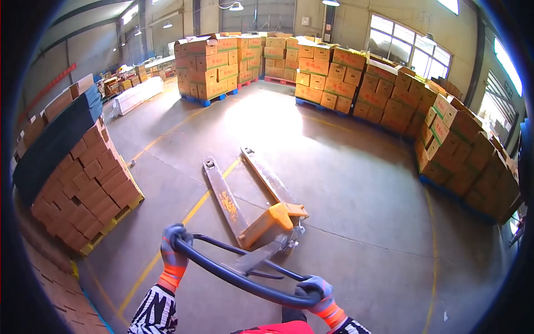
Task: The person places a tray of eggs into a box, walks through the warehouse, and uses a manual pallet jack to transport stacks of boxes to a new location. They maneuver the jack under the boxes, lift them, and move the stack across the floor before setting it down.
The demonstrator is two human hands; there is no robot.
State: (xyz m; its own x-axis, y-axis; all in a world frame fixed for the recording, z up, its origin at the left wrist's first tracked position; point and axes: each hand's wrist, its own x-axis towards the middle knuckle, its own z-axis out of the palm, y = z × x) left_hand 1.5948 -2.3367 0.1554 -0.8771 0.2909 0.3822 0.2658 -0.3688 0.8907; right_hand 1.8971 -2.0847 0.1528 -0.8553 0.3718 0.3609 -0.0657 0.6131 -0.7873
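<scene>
Though illegible — red print (313,65) on cartons (337,87) — left hand (172,250) and right hand (319,290) tight round black handle (228,275).

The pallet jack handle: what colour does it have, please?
The pallet jack handle is black, seen best in the head view.

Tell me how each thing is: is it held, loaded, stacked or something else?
Left hand: gloved, closed on the handle
Right hand: gloved, closed on the handle
Handle: held in both hands
Pallet jack: unloaded, forks bare
Left brown boxes: stacked on yellow pallet
Far boxes: stacked on blue pallet
Lamp: hanging
</scene>
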